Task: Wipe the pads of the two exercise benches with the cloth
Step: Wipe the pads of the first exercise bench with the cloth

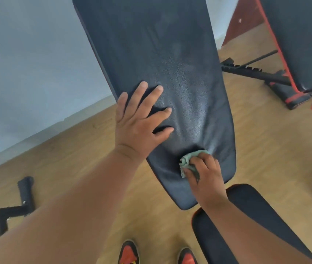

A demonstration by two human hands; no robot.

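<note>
The cloth [187,161], a bunched pale green rag, is held closed in the right hand [204,172] and pressed against the lower end of the back pad [162,63] at centre frame, while the left hand [142,119] is laid flat with fingers spread on the same pad just above and to the left. A dull sheen is visible over the middle of this pad, so wiping here is judged to be under way, not complete. The seat pad [218,231] at lower right and the second bench [299,40] at upper right, well apart, are judged still to be wiped.
</note>
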